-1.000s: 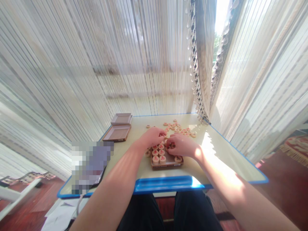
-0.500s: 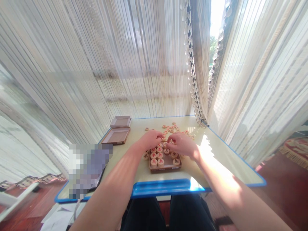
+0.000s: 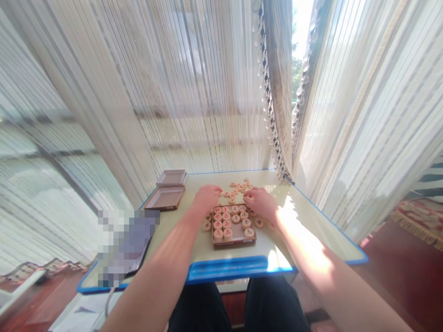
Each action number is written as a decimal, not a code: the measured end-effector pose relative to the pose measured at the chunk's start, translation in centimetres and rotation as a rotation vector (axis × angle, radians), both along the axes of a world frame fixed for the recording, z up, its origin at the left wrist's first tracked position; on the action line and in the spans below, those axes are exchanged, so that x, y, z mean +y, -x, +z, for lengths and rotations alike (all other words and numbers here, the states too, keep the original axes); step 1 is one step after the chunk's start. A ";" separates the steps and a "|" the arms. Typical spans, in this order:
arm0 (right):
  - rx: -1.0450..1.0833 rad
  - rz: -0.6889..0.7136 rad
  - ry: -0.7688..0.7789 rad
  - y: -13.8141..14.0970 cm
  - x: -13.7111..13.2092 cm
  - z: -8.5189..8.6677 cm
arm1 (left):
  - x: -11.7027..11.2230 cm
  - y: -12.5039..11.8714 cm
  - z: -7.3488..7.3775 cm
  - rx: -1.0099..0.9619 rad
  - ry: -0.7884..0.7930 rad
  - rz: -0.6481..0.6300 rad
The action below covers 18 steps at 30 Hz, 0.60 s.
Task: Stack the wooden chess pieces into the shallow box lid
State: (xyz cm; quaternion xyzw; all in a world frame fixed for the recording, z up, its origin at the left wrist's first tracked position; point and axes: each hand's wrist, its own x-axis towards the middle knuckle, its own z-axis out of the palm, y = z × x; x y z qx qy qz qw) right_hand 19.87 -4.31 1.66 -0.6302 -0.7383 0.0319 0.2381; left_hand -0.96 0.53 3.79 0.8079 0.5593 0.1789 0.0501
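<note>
A small brown tray [image 3: 235, 240] sits near the front of the blue-edged table [image 3: 228, 269] and holds several round wooden chess pieces [image 3: 226, 220] with red or black marks. More loose pieces [image 3: 238, 188] lie scattered behind it. My left hand [image 3: 205, 198] rests knuckles up just beyond the tray's far left corner, its fingers curled down over a loose piece. My right hand [image 3: 259, 203] is at the tray's far right corner, fingers bent and pinching at a piece. A few pieces [image 3: 259, 223] lie on the table to the right of the tray.
Two brown box halves [image 3: 166, 197] lie at the table's back left. A pixelated dark object [image 3: 124, 244] covers the front left corner. Striped sheer curtains [image 3: 173, 92] hang close behind and to the right of the table. My legs show under the front edge.
Both hands have moved away from over the tray toward the loose pieces behind it, uncovering more pieces in the tray. The camera has tilted and shifted slightly.
</note>
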 end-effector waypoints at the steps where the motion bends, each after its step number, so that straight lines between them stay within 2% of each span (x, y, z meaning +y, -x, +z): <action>1: 0.004 0.009 0.004 0.0 0.1 -0.1 | 0.2 0.3 0.0 0.012 0.035 0.023; 5: 0.044 -0.039 0.031 -0.4 0.1 0.0 | 0.8 1.3 0.2 0.038 0.137 0.032; 10: 0.066 -0.030 0.137 -0.4 -0.3 0.5 | 0.6 1.7 0.7 0.013 0.142 0.024; 18: 0.119 -0.053 0.050 -0.2 0.0 0.2 | -0.6 1.0 1.5 0.055 0.251 -0.100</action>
